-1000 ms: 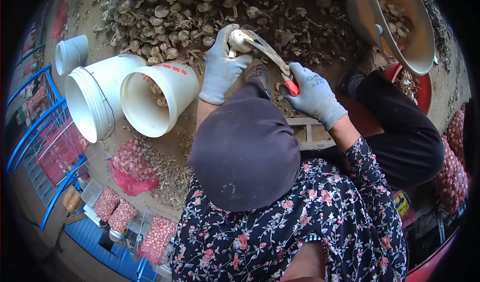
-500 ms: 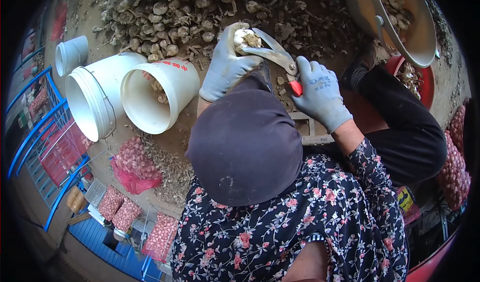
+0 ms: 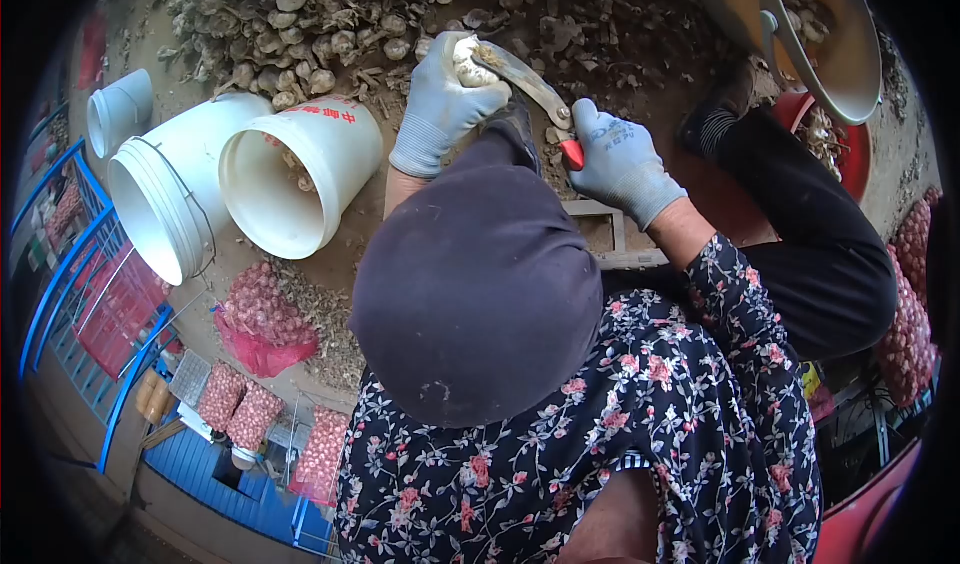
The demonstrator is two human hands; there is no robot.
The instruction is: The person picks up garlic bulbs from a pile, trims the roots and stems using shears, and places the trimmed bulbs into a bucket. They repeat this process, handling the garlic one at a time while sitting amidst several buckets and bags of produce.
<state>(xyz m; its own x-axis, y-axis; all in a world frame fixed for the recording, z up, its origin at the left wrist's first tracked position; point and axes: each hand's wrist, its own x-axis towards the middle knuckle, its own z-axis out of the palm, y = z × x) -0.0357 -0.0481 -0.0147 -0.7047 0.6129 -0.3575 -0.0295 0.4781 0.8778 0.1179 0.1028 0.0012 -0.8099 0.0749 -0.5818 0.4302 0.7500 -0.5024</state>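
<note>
My left hand (image 3: 445,109), in a grey-white work glove, is closed around a white garlic bulb (image 3: 466,69) with a brownish tuft facing right. My gloved right hand (image 3: 622,162) grips pruning shears (image 3: 538,88) with red handles. Their blades lie together against the tufted side of the bulb, so the tips are partly hidden there. Below the left hand is my bent knee (image 3: 475,294) in dark cloth. Loose garlic with stalks (image 3: 300,39) is heaped on the ground just beyond my hands.
White buckets (image 3: 300,189) lie tipped at the left, one with some garlic inside. A pale bucket (image 3: 835,74) and a red basin (image 3: 855,169), both with contents, are at the upper right. Net bags of garlic (image 3: 265,309) lie at the lower left, near blue railings (image 3: 75,254).
The shear blades have closed from wide apart to together at the bulb. My right hand's fingers have tightened on the handles. The whole view has shifted slightly.
</note>
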